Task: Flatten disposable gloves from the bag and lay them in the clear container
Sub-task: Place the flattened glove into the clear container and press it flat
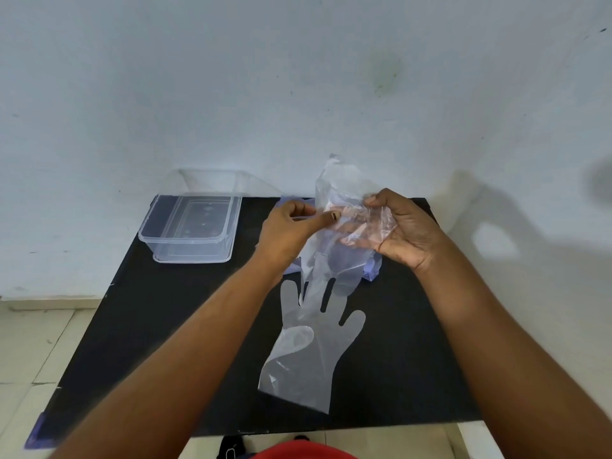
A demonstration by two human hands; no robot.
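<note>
A crumpled clear disposable glove [344, 193] is held up above the black table [149, 309]. My right hand [404, 230] grips its right side with thumb on top and fingers curled under the film. My left hand [291, 226] pinches its left edge. A flattened clear glove [311, 346] lies on the table in front of me, fingers pointing away. The clear container [192, 226] sits open at the table's far left; it looks empty. A bluish plastic bag [371, 270] lies under and behind my hands, mostly hidden.
A pale wall [298, 77] rises right behind the table. Tiled floor [29, 342] shows at the left and below the table's front edge. A blue tape corner [36, 432] marks the table's near left corner.
</note>
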